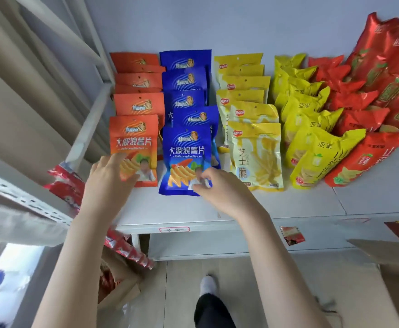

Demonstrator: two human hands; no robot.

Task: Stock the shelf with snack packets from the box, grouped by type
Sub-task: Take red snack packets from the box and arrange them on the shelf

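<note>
The white shelf (288, 204) carried snack packets in rows running from its back wall toward its front edge, grouped by type. At the far left an orange row (138, 102) ran close beside the shelf's grey upright (92, 121), with little room between them. Next came a blue row (187, 95), then a pale yellow row (243, 91), a bright yellow row (305, 107) and a red row (359, 107), with larger red packets (395, 67) piled at the far right. A bare strip of shelf lay open between the front packets and the front edge, wider toward the right.

The left hand (109, 178) lay open, fingers spread, on the lower part of the front orange packet (134, 150). The right hand (219, 188) pinched the bottom right corner of the front blue packet (186, 162), which stood just beside the orange one.

Below the shelf at the left, a cardboard box (120, 278) stood on the floor with red packets (132, 252) showing in it. A flap of another cardboard box (387, 254) showed at the lower right; its contents were out of view.
</note>
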